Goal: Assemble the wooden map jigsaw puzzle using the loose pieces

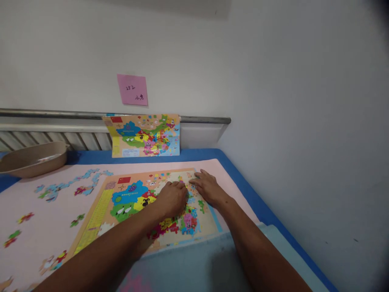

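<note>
A partly filled map jigsaw puzzle (pixel 133 211) lies in front of me, with a yellow strip on its left side and bare pale board at the upper right. My left hand (pixel 174 198) rests over its middle, fingers curled down and closed; whatever they pinch is hidden under the hand. Close by on the right, my right hand (pixel 208 187) lies on the puzzle's right part with fingers stretched out and apart, their tips near small pieces. A green puzzle piece (pixel 201 206) sits on the bare board below the right hand.
Loose blue puzzle pieces (pixel 57 190) lie to the left on the pink sheet (pixel 36 243). Behind stands a printed reference map (pixel 146 138) against the wall rail. A beige basin (pixel 35 159) is at far left. Light blue cloth (pixel 182 267) lies nearest me.
</note>
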The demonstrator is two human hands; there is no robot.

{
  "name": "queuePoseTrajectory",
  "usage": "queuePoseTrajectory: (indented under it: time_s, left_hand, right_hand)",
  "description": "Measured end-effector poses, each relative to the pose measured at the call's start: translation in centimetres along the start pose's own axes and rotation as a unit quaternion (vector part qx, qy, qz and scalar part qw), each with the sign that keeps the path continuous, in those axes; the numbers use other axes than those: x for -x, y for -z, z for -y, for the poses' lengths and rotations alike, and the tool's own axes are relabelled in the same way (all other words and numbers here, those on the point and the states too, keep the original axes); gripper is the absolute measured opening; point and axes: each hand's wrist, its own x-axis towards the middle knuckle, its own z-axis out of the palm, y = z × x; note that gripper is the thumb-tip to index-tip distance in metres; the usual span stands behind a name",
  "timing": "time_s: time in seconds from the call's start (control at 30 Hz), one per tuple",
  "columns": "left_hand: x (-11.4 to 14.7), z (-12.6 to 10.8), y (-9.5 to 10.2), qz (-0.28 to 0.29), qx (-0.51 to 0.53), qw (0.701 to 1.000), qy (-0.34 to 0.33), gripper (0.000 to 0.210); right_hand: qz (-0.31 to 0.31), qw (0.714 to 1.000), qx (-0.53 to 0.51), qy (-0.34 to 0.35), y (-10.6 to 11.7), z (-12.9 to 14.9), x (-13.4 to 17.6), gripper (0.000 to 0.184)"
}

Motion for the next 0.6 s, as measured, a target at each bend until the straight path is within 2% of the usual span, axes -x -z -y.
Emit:
queuePoseTrajectory:
  time_s: [0.13,0.33,0.6]
  left_hand:
    - [0.0,0.0,0.1,0.004,-0.006,1.000,-0.001,0.020]
    - [-0.3,-0.1,0.1,0.012,-0.003,1.000,0.004,0.021]
    - [-0.1,-0.1,0.5,0.014,0.004,1.000,0.007,0.022]
  right_hand:
    - [-0.029,0.999,0.011,-0.010,0.2,-0.1,0.5,0.036]
    - [-0.042,0.997,-0.056,0.039,0.2,-1.1,1.6,0.035]
    - [-0.075,0.995,-0.059,0.037,0.2,-1.9,2.2,0.021]
